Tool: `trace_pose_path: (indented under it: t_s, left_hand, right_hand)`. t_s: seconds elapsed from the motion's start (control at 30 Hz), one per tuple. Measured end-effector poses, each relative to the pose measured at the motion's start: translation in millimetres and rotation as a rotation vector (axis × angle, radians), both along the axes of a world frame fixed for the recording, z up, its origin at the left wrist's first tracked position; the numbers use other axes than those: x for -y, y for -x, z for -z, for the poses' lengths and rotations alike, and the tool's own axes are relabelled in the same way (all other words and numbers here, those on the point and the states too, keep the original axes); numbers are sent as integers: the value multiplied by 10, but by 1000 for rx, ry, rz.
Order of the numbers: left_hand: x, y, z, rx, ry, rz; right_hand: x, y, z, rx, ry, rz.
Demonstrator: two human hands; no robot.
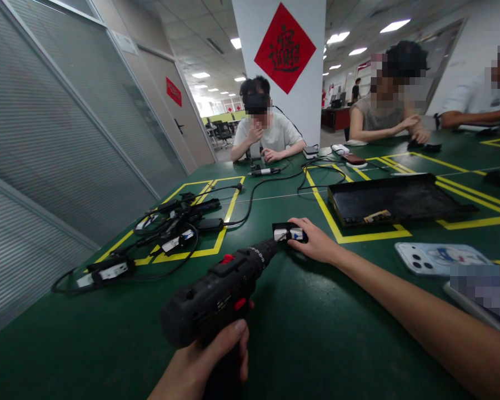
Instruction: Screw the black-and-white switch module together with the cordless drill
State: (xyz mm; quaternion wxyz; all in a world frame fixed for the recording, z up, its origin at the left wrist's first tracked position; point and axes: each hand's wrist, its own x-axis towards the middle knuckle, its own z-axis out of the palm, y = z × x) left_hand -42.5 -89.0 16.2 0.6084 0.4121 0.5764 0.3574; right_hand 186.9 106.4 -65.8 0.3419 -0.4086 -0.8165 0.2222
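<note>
My left hand (216, 355) is wrapped round the handle of a black cordless drill (229, 291) with red buttons. The drill points away and to the right, its tip at the near side of a small black part with a white label (281, 234). Whether the tip touches it is too small to tell. With thumb and fingers, my right hand (310, 241) grips the right end of that small part on the green table (300, 311).
Black adapters and cables (175, 222) lie tangled at the left. A black tray (400, 200) stands at the right, with a phone (441, 259) nearer. One cable (252, 203) crosses the table. Several people sit across and to the right.
</note>
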Motion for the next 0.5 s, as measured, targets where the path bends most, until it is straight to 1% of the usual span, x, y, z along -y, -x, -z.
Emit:
trace_pose_path:
  t_s: [0.13, 0.23, 0.33, 0.5]
  left_hand:
    - [-5, 37, -5, -76, 13, 72]
    - [-12, 69, 5, -119, -11, 136]
    - [-11, 78, 41, -70, -36, 113]
    - [-4, 65, 92, -2, -17, 64]
  right_hand:
    - [-11, 4, 7, -2, 1, -3]
    - [-13, 5, 15, 5, 3, -3]
    - [-6, 6, 17, 8, 7, 5]
    - [13, 5, 3, 11, 2, 4]
